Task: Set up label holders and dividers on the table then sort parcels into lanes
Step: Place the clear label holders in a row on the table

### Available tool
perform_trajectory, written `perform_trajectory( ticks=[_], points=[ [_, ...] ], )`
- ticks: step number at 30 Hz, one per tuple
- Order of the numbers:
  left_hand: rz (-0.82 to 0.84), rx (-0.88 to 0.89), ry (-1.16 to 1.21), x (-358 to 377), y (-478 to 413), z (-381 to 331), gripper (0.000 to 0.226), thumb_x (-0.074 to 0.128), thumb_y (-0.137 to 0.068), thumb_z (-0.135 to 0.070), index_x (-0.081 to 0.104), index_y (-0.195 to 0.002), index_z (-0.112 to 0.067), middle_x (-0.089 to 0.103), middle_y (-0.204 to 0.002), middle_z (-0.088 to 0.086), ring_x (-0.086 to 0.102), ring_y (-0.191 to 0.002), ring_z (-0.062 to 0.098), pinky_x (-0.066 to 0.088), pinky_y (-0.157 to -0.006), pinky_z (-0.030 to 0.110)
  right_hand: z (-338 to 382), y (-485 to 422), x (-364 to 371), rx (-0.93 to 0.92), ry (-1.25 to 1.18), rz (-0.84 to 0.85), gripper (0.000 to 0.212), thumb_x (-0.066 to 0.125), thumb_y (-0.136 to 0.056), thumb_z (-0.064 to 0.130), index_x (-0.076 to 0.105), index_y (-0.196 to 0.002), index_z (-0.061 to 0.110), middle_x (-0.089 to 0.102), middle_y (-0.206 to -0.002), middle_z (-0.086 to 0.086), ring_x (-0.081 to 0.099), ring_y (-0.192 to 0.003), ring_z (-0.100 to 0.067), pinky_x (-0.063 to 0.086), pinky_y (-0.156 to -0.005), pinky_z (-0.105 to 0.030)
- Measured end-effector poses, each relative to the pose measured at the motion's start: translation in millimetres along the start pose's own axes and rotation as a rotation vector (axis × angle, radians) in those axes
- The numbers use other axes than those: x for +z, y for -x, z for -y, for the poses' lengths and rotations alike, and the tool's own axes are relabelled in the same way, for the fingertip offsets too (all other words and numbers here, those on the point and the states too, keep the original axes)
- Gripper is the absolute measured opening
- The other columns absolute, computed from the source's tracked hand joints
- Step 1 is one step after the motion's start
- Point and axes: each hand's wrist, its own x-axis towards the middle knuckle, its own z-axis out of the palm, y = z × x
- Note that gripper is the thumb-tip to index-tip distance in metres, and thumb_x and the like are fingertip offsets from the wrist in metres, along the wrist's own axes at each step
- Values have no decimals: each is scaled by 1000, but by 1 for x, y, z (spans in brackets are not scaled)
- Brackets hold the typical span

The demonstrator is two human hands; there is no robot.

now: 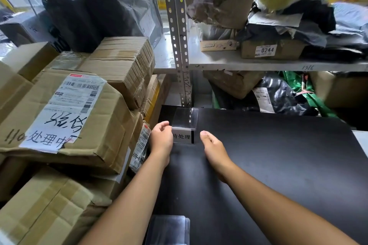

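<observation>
Head view: clear acrylic label holder (184,123) stands at the far-left corner of the black table (278,165), white label card in its front, btwn the two hands. The left hand (161,137) sits right at its left edge, fingers loosely curled toward it; can't tell if it pinches the edge or is just off it. The right hand (214,149) lies relaxed, holding nothing, just off the holder's right side. Judgement: holder is light, stiff, slick plastic, so it'll prob slide or tip on the smooth top w/ little push. Best hold is thumb and fingers across both side edges, low near the base. A second clear holder (169,228) lies nearer the person than both wrists. The cardboard parcels (79,109) are stacked left of the left forearm, not yet sorted.
</observation>
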Motion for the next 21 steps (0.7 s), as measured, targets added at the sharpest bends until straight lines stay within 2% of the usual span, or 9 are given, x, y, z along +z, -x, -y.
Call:
perform_trajectory(
  ticks=[2, 4, 6, 9, 13, 17, 20, 21],
  points=[
    [22, 66, -179, -6, 11, -1, 27, 51, -96, -13, 63, -120, -17, 67, -116, 8, 59, -99, 22, 52, -80, 31, 2, 9, -10, -15, 153, -11, 36, 47, -105, 33, 61, -129, 10, 59, -111, 9, 51, -107, -8, 37, -95, -23],
    [78, 158, -466, -14, 26, -4, 29, 48, -97, -16, 63, -121, -19, 66, -118, 7, 55, -100, 22, 49, -91, 31, 7, 19, -21, -63, 356, -25, 32, 48, -103, 33, 68, -117, 12, 66, -100, 3, 57, -98, -16, 41, -85, -27],
    [128, 254, -675, -22, 45, -8, 33, 45, -99, -20, 60, -128, -20, 64, -122, 7, 54, -101, 23, 45, -89, 29, 15, 30, -30, -114, 484, -61, 27, 47, -102, 31, 69, -111, 16, 68, -100, 2, 57, -98, -19, 38, -80, -26],
    [172, 356, -881, -34, 73, -10, 36, 43, -100, -24, 55, -134, -20, 63, -127, 7, 58, -112, 28, 47, -90, 34, 25, 53, -40, -138, 566, -129, 25, 46, -101, 32, 67, -109, 23, 69, -108, 2, 59, -106, -24, 45, -89, -34],
    [246, 482, -1140, -59, 110, -3, 31, 44, -99, -23, 58, -125, -13, 64, -124, 10, 60, -112, 32, 50, -91, 38, 31, 97, -42, -162, 768, -143, 27, 43, -100, 30, 66, -113, 23, 68, -113, -1, 57, -109, -28, 42, -81, -34],
    [281, 512, -1283, -88, 139, 6, 29, 42, -100, -20, 57, -122, -10, 62, -123, 13, 59, -111, 35, 48, -87, 39, 31, 142, -38, -221, 949, -122, 30, 40, -99, 27, 65, -116, 23, 68, -115, -3, 59, -103, -29, 41, -75, -33],
    [299, 539, -1388, -108, 163, 16, 22, 43, -98, -15, 56, -116, -13, 65, -116, 12, 61, -103, 34, 46, -82, 38, 20, 171, -34, -243, 998, -86, 31, 39, -99, 25, 66, -116, 23, 69, -115, -2, 61, -103, -28, 43, -75, -32],
    [299, 556, -1443, -114, 171, 20, 20, 44, -97, -12, 56, -113, -14, 66, -112, 11, 62, -101, 33, 44, -86, 39, 16, 180, -33, -244, 1008, -81, 32, 40, -99, 25, 66, -116, 23, 69, -115, -2, 61, -103, -28, 43, -75, -32]
  ],
)
